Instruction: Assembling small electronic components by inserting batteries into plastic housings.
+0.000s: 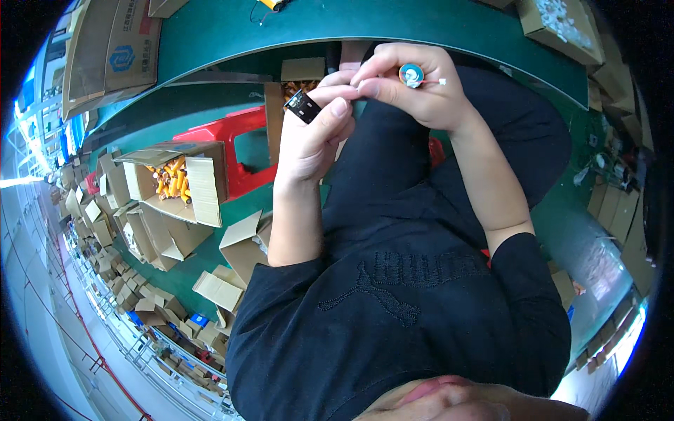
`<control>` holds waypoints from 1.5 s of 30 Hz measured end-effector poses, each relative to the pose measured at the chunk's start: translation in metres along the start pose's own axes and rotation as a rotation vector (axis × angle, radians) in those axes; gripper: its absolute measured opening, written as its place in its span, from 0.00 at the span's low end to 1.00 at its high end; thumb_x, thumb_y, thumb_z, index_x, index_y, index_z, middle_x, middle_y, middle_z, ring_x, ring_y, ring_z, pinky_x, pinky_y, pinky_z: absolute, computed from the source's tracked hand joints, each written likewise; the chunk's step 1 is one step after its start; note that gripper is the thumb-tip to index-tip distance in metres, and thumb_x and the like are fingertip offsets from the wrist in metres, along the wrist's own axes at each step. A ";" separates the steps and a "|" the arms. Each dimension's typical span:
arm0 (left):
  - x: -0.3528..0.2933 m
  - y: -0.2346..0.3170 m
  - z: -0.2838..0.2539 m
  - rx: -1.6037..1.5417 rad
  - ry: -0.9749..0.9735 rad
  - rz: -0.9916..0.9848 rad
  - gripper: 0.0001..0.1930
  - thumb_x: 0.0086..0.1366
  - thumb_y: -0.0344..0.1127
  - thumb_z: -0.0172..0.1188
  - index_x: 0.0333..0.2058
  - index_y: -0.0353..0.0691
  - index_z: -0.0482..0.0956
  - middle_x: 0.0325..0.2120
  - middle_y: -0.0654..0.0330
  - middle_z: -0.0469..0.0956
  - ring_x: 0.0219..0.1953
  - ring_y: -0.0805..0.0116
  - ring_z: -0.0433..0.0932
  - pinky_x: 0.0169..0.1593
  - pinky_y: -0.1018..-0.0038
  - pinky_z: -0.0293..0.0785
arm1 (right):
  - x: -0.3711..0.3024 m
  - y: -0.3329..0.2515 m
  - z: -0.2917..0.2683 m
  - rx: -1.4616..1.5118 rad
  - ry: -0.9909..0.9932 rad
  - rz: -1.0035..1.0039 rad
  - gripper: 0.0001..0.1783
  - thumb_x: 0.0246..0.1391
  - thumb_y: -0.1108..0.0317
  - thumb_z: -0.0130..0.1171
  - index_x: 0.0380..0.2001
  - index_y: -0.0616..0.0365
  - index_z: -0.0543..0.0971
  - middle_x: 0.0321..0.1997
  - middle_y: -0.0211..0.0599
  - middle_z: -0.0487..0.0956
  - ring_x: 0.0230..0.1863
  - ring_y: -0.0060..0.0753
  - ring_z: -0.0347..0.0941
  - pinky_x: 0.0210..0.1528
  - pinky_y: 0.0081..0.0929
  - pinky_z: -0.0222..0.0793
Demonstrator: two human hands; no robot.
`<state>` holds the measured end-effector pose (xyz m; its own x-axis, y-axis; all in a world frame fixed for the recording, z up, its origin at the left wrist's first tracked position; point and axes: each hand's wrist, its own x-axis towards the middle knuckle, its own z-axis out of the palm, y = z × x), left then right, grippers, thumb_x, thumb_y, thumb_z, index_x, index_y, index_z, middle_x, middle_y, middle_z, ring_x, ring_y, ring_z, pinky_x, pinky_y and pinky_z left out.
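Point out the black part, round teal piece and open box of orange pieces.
Black part (304,107): head view, flat face.
Round teal piece (411,75): head view, round end.
Open box (204,191): head view, its right flap.

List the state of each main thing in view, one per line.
Left hand: curled, holding the black part
Black part: tilted
Right hand: curled, fingertips meeting the left hand's
Teal-ended cylinder: held in the right hand
White connector: unplugged
Carton at left: flaps open
Orange cylinders: heaped inside it
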<state>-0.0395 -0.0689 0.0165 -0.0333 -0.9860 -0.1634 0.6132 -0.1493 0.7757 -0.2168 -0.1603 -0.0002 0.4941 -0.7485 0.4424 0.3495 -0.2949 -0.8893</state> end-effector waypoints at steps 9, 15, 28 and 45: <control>-0.005 -0.005 -0.015 0.064 0.091 0.056 0.05 0.68 0.27 0.60 0.38 0.32 0.81 0.47 0.52 0.78 0.21 0.81 0.62 0.23 0.85 0.56 | -0.001 -0.072 -0.043 -0.491 0.247 -0.276 0.06 0.56 0.73 0.69 0.35 0.61 0.83 0.30 0.34 0.81 0.22 0.19 0.66 0.26 0.17 0.62; 0.004 -0.021 -0.013 0.156 0.087 0.001 0.05 0.69 0.28 0.59 0.38 0.33 0.80 0.45 0.53 0.79 0.20 0.83 0.60 0.23 0.85 0.55 | -0.014 -0.104 -0.115 -0.729 0.874 -0.655 0.10 0.57 0.63 0.69 0.38 0.55 0.84 0.24 0.33 0.79 0.21 0.21 0.69 0.24 0.18 0.64; -0.006 -0.022 0.000 0.423 0.206 -0.070 0.04 0.67 0.32 0.64 0.35 0.37 0.82 0.43 0.60 0.81 0.26 0.81 0.65 0.29 0.83 0.60 | -0.017 -0.053 -0.149 -0.212 0.897 0.043 0.17 0.61 0.70 0.63 0.53 0.55 0.82 0.41 0.36 0.81 0.30 0.25 0.71 0.33 0.19 0.67; 0.021 -0.008 0.033 0.846 0.195 0.585 0.14 0.54 0.28 0.77 0.40 0.42 0.87 0.49 0.57 0.76 0.46 0.67 0.78 0.42 0.79 0.76 | 0.013 -0.059 -0.020 -0.700 -0.099 0.040 0.16 0.56 0.71 0.67 0.49 0.56 0.83 0.43 0.36 0.81 0.39 0.34 0.77 0.42 0.24 0.72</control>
<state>-0.0715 -0.0908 0.0268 0.2642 -0.9035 0.3375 -0.2622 0.2695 0.9266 -0.2468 -0.1645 0.0558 0.5773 -0.7193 0.3864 -0.2484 -0.6055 -0.7561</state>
